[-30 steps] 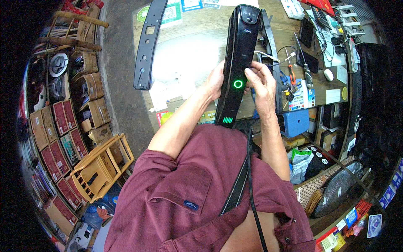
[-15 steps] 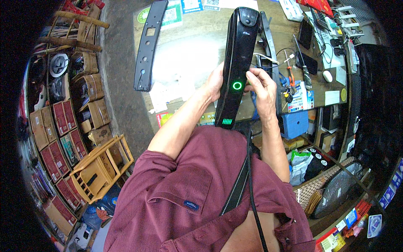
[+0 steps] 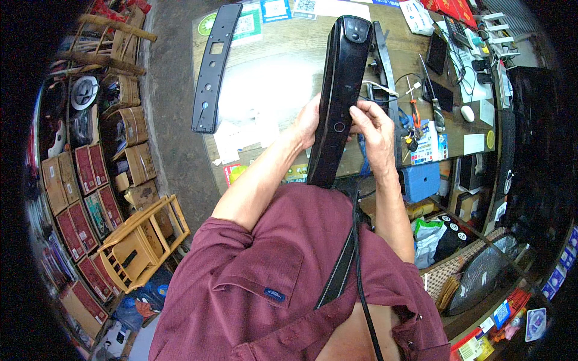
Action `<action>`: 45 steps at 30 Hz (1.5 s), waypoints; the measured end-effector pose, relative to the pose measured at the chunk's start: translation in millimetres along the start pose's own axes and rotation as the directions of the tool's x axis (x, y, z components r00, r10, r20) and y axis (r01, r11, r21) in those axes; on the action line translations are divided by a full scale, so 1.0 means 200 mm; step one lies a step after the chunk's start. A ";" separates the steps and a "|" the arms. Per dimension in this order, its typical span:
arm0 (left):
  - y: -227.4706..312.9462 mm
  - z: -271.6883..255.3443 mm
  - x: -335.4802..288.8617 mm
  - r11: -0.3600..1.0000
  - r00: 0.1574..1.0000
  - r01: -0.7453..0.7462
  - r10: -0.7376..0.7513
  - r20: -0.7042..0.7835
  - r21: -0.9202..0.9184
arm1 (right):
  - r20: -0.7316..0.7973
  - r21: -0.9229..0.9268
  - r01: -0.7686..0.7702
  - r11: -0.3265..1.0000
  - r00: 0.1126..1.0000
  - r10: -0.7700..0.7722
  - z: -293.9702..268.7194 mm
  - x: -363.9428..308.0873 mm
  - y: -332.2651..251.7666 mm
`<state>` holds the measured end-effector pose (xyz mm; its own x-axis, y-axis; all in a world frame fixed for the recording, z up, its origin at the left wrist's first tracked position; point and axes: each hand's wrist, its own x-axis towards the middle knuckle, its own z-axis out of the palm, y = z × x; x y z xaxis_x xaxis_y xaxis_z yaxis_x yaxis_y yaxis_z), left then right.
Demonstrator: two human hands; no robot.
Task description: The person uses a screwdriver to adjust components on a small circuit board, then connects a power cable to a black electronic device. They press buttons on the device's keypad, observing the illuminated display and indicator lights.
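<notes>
I log remotely: a black perforated panel (image 3: pixel 215 78) lies well left of the left fingers. The left hand (image 3: pixel 309 122) grips the black device (image 3: pixel 344 78), fingertips hidden. Between the hands, its ring (image 3: pixel 339 127), green half a second ago, is dark; the unit being handled now shows no green light. The right hand (image 3: pixel 374 129) has bent fingers at the right edge; grip, I cannot tell.

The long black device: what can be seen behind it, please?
Beyond the device, the table shows; a dark bar lies past its right edge. The left grip reaches partly behind; its fingers there are covered, like the device's back and the tabletop it blocks.
</notes>
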<state>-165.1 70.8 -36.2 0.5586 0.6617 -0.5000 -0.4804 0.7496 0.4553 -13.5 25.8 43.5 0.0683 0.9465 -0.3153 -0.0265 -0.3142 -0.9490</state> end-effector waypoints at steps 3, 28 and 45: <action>-0.02 -0.01 0.02 0.999 0.997 -0.022 0.019 -0.072 -0.036 | 0.064 0.052 0.003 0.999 0.998 -0.006 0.04 -0.03 0.00; 0.80 0.52 0.33 -0.618 0.564 -0.162 0.582 0.586 0.769 | 0.154 0.231 0.013 0.973 0.987 -0.049 0.14 -0.01 0.07; 0.79 0.45 0.34 -0.661 0.442 -0.280 0.555 0.705 0.696 | 0.009 0.095 0.053 0.994 0.998 -0.054 0.03 -0.09 0.12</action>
<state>-142.4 232.3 67.7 0.4571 0.6983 0.5508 0.6317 -0.6909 0.3517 -20.8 2.0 27.2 0.0603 0.9629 -0.2631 -0.1174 -0.2549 -0.9598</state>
